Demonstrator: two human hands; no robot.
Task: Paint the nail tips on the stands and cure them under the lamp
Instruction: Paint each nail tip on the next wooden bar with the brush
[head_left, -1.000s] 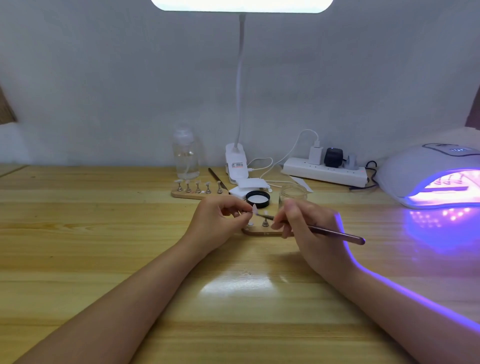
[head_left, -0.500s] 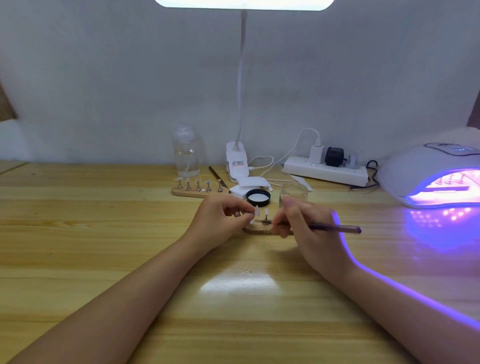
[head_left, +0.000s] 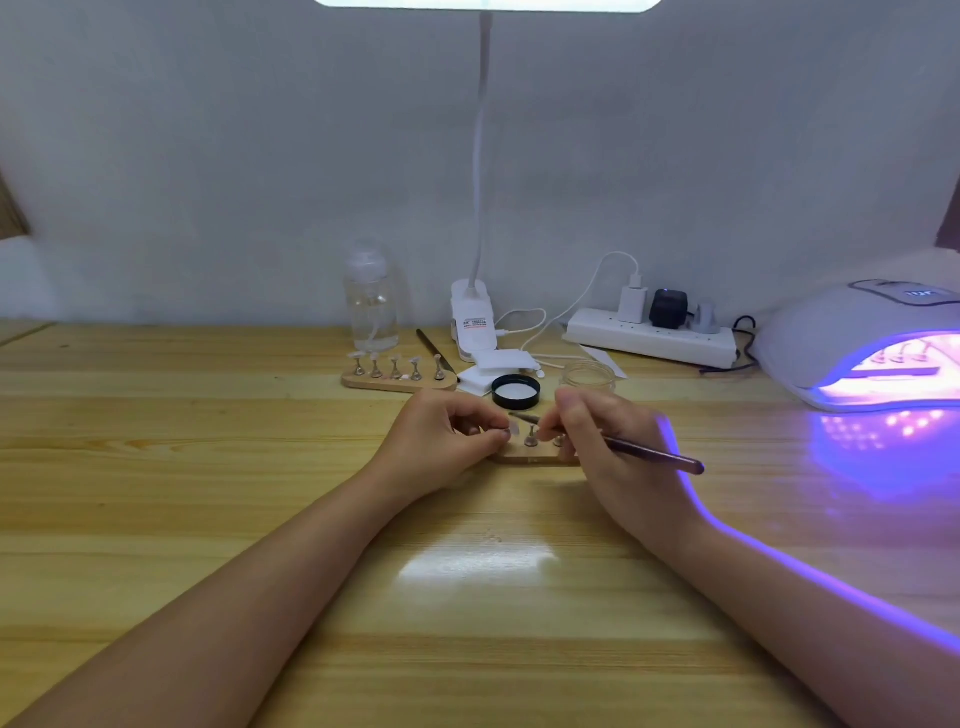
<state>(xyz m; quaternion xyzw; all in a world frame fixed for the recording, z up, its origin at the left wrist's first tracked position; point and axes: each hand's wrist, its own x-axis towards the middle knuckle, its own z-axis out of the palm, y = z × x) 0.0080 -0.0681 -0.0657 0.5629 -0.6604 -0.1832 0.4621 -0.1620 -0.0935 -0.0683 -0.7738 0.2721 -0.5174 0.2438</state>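
My left hand (head_left: 441, 449) pinches a small clear nail tip (head_left: 514, 430) between thumb and fingers, just above the left end of a wooden stand base (head_left: 530, 457). Small metal stands (head_left: 531, 437) rise from that base between my hands. My right hand (head_left: 618, 457) grips a thin dark brush (head_left: 654, 456); its bristle end (head_left: 519, 415) points left, close to the held tip. A second wooden base (head_left: 400, 383) with several nail tips on stands sits behind my left hand. The white curing lamp (head_left: 857, 343) glows purple at the right, with another stand set inside it.
A black lid (head_left: 516, 391) and an open glass jar (head_left: 588, 376) stand just behind my hands. Further back are a clear bottle (head_left: 371, 301), a clip desk lamp (head_left: 472, 327), white pads (head_left: 493, 366), another brush (head_left: 434, 351) and a power strip (head_left: 649, 338).
The brush has swung so its handle drops to the right and its bristle end now lies over the tip held by my left hand. Both hands stay over the near stand base.
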